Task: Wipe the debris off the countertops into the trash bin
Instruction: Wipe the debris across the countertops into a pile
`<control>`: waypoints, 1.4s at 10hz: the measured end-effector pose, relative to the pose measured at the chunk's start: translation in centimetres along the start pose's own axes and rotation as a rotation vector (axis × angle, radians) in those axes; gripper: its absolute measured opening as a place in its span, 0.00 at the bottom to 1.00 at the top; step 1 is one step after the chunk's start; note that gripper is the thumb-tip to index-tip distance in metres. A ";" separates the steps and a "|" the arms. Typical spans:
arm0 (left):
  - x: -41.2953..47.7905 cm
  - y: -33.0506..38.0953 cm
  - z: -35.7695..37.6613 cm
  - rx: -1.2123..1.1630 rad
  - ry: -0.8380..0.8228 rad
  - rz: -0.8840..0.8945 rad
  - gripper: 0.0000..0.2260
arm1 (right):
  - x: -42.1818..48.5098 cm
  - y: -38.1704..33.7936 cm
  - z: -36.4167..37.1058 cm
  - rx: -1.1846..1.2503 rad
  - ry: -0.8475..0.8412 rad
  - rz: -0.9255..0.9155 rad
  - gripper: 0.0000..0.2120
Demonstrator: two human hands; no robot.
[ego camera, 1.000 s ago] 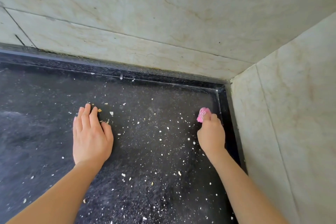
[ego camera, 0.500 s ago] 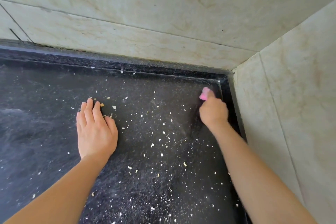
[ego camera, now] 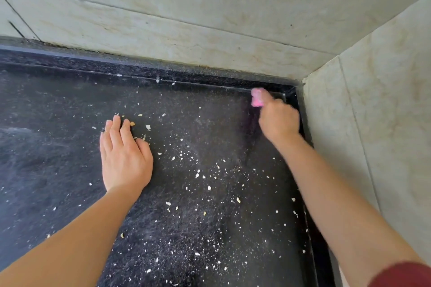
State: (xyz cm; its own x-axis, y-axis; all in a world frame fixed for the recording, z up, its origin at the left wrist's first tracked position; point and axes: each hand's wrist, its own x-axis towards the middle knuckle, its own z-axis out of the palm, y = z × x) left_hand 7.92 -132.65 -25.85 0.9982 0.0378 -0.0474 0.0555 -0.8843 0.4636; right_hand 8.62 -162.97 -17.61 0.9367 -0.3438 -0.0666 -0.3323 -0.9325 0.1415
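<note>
A black speckled countertop (ego camera: 58, 170) fills the view, strewn with small white and tan crumbs of debris (ego camera: 205, 175), thickest in the middle and lower right. My left hand (ego camera: 124, 158) rests flat on the counter, fingers straight and together. My right hand (ego camera: 278, 121) grips a small pink cloth (ego camera: 257, 98) and holds it at the far right corner, against the raised black back edge. Most of the cloth is hidden inside the fist. No trash bin is in view.
Pale marble wall tiles (ego camera: 210, 18) stand behind the counter and another tiled wall (ego camera: 373, 135) closes it on the right. A raised black rim (ego camera: 140, 70) runs along the back and right sides.
My right hand has pushed the pink cloth away from me into the far right corner. My left hand has stayed flat in place.
</note>
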 end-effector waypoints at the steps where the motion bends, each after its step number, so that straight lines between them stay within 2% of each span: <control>1: 0.1 0.0 0.1 0.002 0.010 0.006 0.21 | 1.8 3.6 1.4 -0.219 -0.206 0.147 0.18; 2: 0.0 -0.1 0.2 0.004 0.014 0.002 0.21 | 1.1 3.7 2.9 -0.204 -0.233 0.200 0.13; 3: 0.0 0.0 0.1 -0.009 0.016 0.012 0.20 | -1.5 3.6 3.4 -0.103 -0.256 0.267 0.15; 4: -0.1 -0.1 0.2 -0.017 0.034 0.025 0.20 | -4.9 3.4 2.7 0.000 -0.344 0.356 0.13; 5: -0.1 0.0 0.1 -0.030 0.049 0.039 0.20 | -7.3 4.1 1.1 0.084 -0.523 0.381 0.07; 6: 0.0 0.0 0.1 -0.039 0.052 0.042 0.20 | -6.9 5.9 -0.7 0.155 -0.491 0.376 0.10; 7: -0.1 -0.2 0.2 -0.043 0.051 0.046 0.20 | -6.4 6.5 -0.2 -0.021 -0.328 0.306 0.16; 8: -0.1 -0.2 0.2 -0.044 0.056 0.059 0.20 | -9.1 4.7 2.6 -0.031 -0.301 0.325 0.30; 9: -0.1 -0.4 0.1 -0.048 0.055 0.053 0.20 | -12.4 2.3 3.2 0.138 -0.254 0.476 0.29; 10: -0.1 -0.3 0.0 -0.053 0.037 0.060 0.20 | -15.2 -1.4 3.1 0.169 -0.253 0.372 0.28; 11: -0.1 -0.3 -0.4 -0.083 -0.018 0.044 0.21 | -17.4 -5.8 2.8 0.327 -0.294 0.174 0.31; 12: 0.1 -0.4 -1.2 -0.096 -0.108 0.048 0.23 | -18.2 -7.3 1.8 0.500 -0.334 -0.018 0.28; 13: -0.1 -1.0 -2.8 -0.020 -0.249 0.097 0.25 | -16.6 -4.1 0.3 0.366 -0.165 0.003 0.24; 14: -2.4 -2.4 -4.5 0.044 -0.240 0.134 0.26 | -15.3 2.2 0.7 0.142 -0.174 0.266 0.30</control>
State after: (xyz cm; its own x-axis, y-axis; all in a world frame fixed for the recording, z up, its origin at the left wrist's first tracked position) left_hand 5.53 -128.49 -22.90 0.9619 -0.1876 -0.1987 -0.0831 -0.8935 0.4413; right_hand -6.52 -159.78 -16.93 0.7863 -0.5792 -0.2151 -0.5858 -0.8095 0.0385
